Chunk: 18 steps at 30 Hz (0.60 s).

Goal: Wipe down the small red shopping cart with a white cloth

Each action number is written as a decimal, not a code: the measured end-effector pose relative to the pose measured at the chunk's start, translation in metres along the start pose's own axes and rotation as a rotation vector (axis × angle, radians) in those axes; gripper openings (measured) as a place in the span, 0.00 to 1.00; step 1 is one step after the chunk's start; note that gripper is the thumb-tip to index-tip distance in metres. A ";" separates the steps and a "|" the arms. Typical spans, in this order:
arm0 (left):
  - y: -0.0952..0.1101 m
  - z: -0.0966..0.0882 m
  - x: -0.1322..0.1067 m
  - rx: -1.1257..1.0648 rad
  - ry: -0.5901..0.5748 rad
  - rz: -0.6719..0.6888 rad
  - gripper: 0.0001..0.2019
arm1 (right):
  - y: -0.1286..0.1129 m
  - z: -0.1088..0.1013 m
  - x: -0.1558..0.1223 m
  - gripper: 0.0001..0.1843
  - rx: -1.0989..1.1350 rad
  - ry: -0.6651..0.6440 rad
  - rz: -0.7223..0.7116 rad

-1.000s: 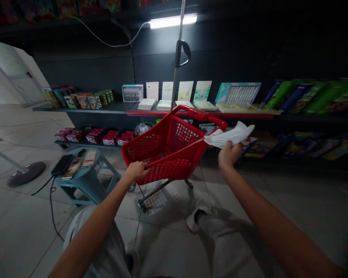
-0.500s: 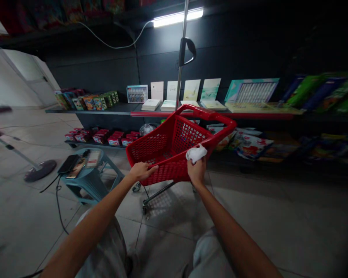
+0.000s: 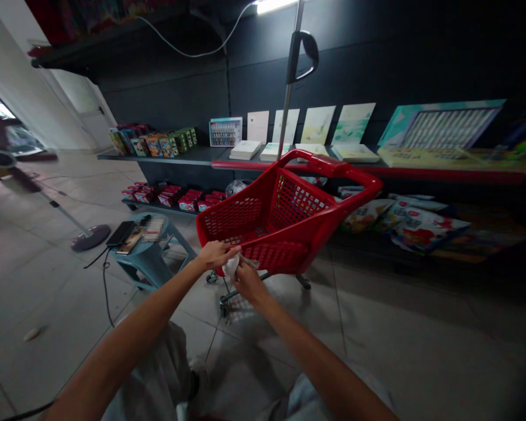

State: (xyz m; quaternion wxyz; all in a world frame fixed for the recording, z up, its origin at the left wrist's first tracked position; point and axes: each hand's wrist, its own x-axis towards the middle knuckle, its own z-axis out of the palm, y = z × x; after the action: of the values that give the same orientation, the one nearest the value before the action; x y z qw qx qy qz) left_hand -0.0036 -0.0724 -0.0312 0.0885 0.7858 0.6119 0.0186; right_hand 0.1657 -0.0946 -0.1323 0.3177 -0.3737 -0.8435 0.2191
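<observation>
A red plastic shopping cart (image 3: 263,216) on metal legs with casters stands in front of me. My left hand (image 3: 217,255) is closed over the near rim of its basket, thumb lying along the edge. Just below and to the right, my right hand (image 3: 248,279) grips a crumpled white cloth (image 3: 231,266). That cloth is against the outer side of the basket, close under my left thumb. From this angle, part of the cloth is covered by my right fingers.
Left of the cart, a blue-grey plastic stool (image 3: 151,263) bears a phone and other small items. Dark shelves (image 3: 206,153) with boxes and books run behind. A metal pole (image 3: 284,117) rises behind the basket. A stand with a round base (image 3: 91,238) and a cable are at left.
My right hand has moved the cloth left and down along the basket's side, from near the handle end to beside my left hand. The left hand stays on the rim. The view has shifted.
</observation>
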 end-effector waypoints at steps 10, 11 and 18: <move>-0.002 -0.005 0.006 -0.021 0.003 0.037 0.41 | 0.078 -0.113 -0.002 0.16 -0.165 0.361 0.377; -0.002 -0.005 0.007 -0.015 0.008 0.034 0.41 | 0.098 -0.127 -0.005 0.15 -0.166 0.482 0.452; 0.003 0.000 0.010 0.049 -0.019 -0.029 0.38 | 0.177 -0.158 -0.026 0.21 0.088 1.070 0.888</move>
State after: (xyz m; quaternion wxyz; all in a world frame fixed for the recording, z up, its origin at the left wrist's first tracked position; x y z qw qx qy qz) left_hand 0.0018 -0.0639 -0.0315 0.0752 0.7789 0.6225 -0.0049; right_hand 0.3763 0.0171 -0.1386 0.5849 -0.7266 -0.3287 0.1479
